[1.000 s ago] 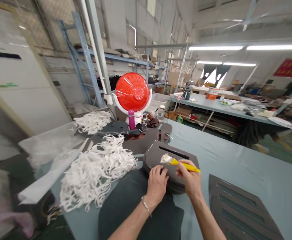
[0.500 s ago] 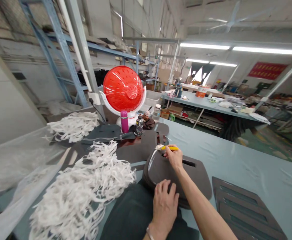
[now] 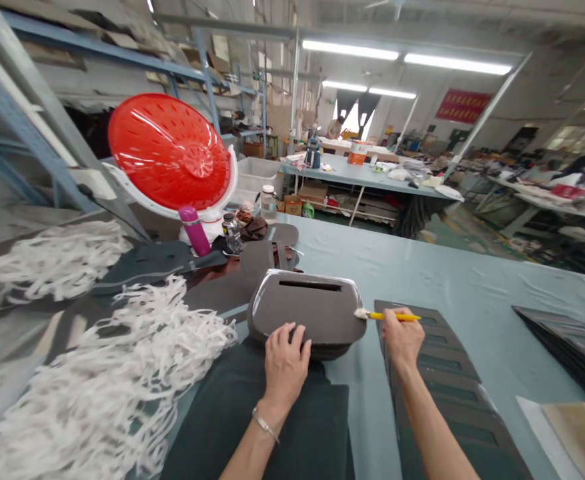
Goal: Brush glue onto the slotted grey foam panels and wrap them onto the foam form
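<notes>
Grey padded panel [image 3: 305, 310] w/ slot sits on a stack on the blue-grey table [image 3: 472, 280], right in front of me. L hand [image 3: 287, 363] lies flat on it, fingers spread, no grip. R hand [image 3: 401, 337] pinches a yellow brush [image 3: 392, 317], white tip now touching the panel's right edge, not the far-left edge like a sec ago. Slotted sheet [image 3: 452, 373] lies right under R hand.

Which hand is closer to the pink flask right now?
Left hand: it rests on the dark curved piece, in front of the pink flask. The right hand is farther off, to the right, holding a yellow brush.
</notes>
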`<state>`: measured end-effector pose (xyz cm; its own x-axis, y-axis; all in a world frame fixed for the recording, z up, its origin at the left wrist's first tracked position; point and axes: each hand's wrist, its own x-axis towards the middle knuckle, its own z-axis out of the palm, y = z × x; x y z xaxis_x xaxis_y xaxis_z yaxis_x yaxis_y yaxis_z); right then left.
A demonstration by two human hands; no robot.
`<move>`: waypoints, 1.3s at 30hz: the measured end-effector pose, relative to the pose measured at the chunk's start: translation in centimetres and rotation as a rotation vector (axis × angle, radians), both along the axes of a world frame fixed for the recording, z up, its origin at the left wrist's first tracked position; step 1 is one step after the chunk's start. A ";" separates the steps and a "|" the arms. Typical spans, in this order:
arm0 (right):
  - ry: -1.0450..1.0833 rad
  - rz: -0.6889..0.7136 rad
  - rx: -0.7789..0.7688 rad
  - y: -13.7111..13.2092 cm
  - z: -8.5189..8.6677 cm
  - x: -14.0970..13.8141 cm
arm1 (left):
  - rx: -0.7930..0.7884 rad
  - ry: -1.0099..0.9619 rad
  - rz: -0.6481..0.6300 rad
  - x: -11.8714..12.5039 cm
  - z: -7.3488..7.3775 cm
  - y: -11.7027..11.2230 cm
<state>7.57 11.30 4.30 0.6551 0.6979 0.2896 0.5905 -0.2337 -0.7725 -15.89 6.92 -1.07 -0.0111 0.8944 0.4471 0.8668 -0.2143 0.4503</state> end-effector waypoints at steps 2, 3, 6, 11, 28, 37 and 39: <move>-0.047 -0.003 0.020 -3.1 0.2 -1.2 | -0.022 -0.052 -0.027 -0.3 0.4 -0.2; -0.069 0.003 0.045 -4.4 0.4 -2.1 | -0.042 -0.093 -0.053 -0.7 0.7 -0.1; -0.019 0.157 0.170 -6.4 0.8 -6.7 | -0.137 -0.300 -0.146 -2.6 1.9 1.0; 0.177 0.812 0.175 -5.5 -0.1 -16.6 | -0.200 -0.577 -0.114 -7.1 3.5 4.7; 0.252 0.435 0.261 0.3 -0.3 -12.8 | -0.109 0.228 0.078 -3.9 2.6 3.9; 0.065 0.257 0.188 5.1 -2.1 -11.0 | -0.062 0.226 0.108 -4.1 1.2 3.9; -0.020 0.059 0.199 4.8 -1.5 -8.1 | -0.060 0.216 0.098 -4.0 1.3 4.0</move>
